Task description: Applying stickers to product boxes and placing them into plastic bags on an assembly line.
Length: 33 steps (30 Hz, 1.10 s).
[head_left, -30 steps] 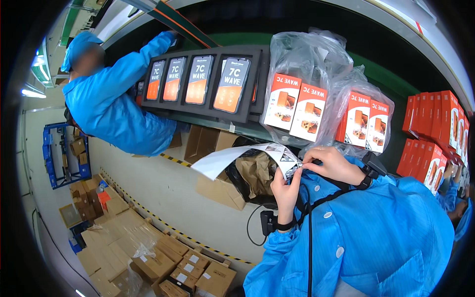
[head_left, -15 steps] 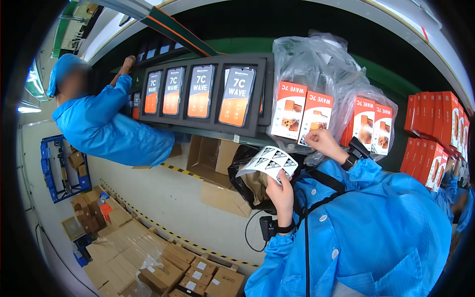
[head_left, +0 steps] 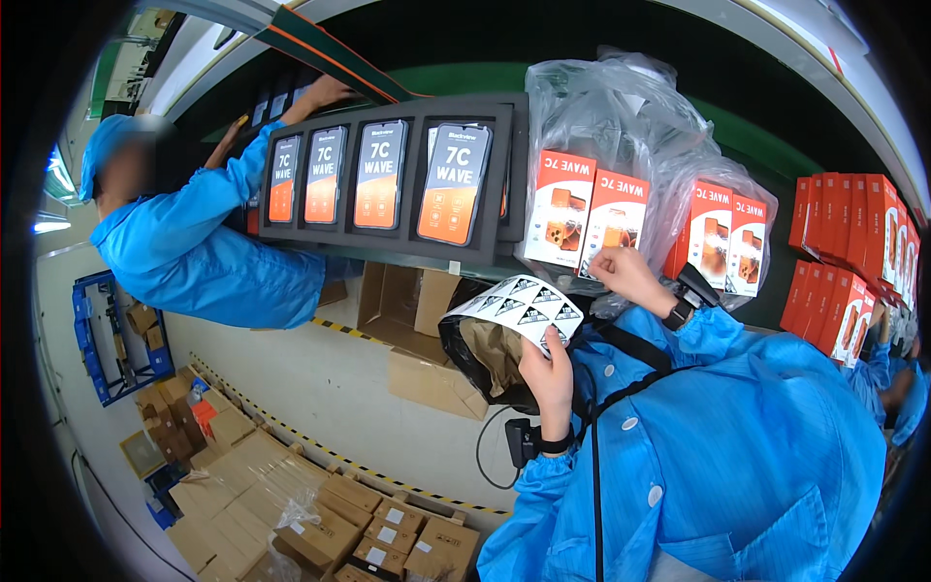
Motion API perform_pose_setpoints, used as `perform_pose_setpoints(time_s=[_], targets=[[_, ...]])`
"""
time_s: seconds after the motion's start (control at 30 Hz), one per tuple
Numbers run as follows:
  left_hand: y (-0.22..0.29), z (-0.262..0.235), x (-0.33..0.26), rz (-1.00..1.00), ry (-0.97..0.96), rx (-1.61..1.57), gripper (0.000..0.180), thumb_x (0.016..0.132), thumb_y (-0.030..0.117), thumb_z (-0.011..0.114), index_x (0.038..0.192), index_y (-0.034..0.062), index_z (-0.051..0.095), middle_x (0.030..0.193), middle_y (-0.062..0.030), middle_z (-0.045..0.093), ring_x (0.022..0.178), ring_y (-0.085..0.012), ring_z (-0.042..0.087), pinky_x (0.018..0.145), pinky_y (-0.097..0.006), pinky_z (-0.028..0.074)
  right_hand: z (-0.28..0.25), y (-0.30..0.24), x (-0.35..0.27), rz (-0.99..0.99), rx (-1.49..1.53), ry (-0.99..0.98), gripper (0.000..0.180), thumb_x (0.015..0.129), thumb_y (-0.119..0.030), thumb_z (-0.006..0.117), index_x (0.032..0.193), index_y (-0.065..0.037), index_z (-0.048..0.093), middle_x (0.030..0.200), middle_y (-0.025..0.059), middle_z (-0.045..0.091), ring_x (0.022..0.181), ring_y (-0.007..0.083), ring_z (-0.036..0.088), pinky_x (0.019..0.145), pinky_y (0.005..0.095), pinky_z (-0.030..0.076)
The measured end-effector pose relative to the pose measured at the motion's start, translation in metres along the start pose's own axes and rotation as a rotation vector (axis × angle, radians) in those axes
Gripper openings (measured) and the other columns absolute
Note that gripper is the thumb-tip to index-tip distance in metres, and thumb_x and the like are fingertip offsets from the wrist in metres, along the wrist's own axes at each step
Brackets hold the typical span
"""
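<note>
Left hand (head_left: 546, 373): fingers pinched on the lower edge of a white sheet of black triangular stickers (head_left: 517, 308), held up flat and near the work, apparently so the next one peels off easily. Right hand (head_left: 626, 276): fingers pressed together against an orange-and-white carton in a clear plastic bag (head_left: 613, 211) on the counter (head_left: 388, 260), likely fixing a sticker. Alongside: a black foam tray of phones (head_left: 388, 175); a co-worker's blue sleeve (head_left: 194, 242).

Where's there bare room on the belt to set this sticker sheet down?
Bare green belt shows above the phone tray, and a dark strip between the bagged boxes and red box stack. Under your right hand it's crowded.
</note>
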<state>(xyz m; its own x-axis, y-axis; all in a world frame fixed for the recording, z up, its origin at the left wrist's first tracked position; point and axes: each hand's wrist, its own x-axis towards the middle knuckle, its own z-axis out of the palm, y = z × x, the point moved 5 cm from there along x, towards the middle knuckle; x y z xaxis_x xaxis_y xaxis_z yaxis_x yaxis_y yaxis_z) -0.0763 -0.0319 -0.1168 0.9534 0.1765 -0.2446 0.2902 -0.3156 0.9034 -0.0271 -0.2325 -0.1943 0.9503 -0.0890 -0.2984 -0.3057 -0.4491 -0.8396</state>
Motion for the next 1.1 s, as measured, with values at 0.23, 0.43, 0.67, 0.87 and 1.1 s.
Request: perform_pose_setpoints(time_s=[0.23, 0.43, 0.67, 0.87, 1.1], targets=[[0.004, 0.0, -0.003, -0.003, 0.007, -0.011, 0.025, 0.094, 0.016, 0.052, 0.103, -0.0073, 0.056, 0.083, -0.019, 0.066, 0.071, -0.0235, 0.066, 0.062, -0.033, 0.049, 0.002, -0.006, -0.005, -0.383, -0.323, 0.228, 0.023, 0.077, -0.013, 0.069, 0.083, 0.001, 0.051, 0.07, 0.0129, 0.058, 0.056, 0.0201, 0.061, 0.054, 0.0318, 0.047], [0.005, -0.002, -0.006, 0.001, -0.054, -0.104, 0.024, 0.094, 0.013, 0.053, 0.106, -0.0079, 0.053, 0.091, -0.0115, 0.064, 0.075, -0.012, 0.062, 0.061, -0.025, 0.052, 0.01, -0.022, -0.033, 0.203, 0.664, -0.45, 0.031, 0.086, -0.012, 0.065, 0.097, -0.007, 0.037, 0.079, 0.0077, 0.058, 0.076, 0.0137, 0.062, 0.063, 0.0253, 0.048], [0.012, 0.006, -0.018, 0.035, -0.318, -0.49, 0.017, 0.094, 0.006, 0.051, 0.107, -0.0048, 0.054, 0.098, -0.0099, 0.063, 0.082, -0.0129, 0.062, 0.076, -0.028, 0.052, -0.001, -0.06, -0.057, 0.088, 0.902, -0.356, 0.027, 0.083, -0.004, 0.067, 0.097, -0.008, 0.044, 0.088, -0.001, 0.054, 0.084, 0.0088, 0.055, 0.072, 0.0217, 0.044], [0.011, 0.001, -0.021, 0.028, -0.218, -0.425, 0.018, 0.093, 0.005, 0.054, 0.106, -0.0066, 0.056, 0.095, -0.0103, 0.065, 0.083, -0.0118, 0.062, 0.076, -0.024, 0.05, -0.022, -0.097, -0.077, -0.482, 0.128, 0.044, 0.015, 0.077, -0.01, 0.071, 0.089, -0.007, 0.062, 0.087, 0.005, 0.058, 0.09, 0.0226, 0.055, 0.08, 0.0336, 0.044], [0.005, -0.007, -0.026, 0.045, -0.259, -0.385, 0.015, 0.091, 0.003, 0.057, 0.101, -0.0075, 0.059, 0.093, -0.0099, 0.066, 0.083, -0.0123, 0.063, 0.077, -0.023, 0.05, -0.017, -0.113, -0.102, -0.584, 0.061, 0.054, 0.018, 0.075, -0.009, 0.071, 0.091, -0.006, 0.064, 0.09, 0.007, 0.063, 0.089, 0.0248, 0.058, 0.077, 0.0341, 0.047]])
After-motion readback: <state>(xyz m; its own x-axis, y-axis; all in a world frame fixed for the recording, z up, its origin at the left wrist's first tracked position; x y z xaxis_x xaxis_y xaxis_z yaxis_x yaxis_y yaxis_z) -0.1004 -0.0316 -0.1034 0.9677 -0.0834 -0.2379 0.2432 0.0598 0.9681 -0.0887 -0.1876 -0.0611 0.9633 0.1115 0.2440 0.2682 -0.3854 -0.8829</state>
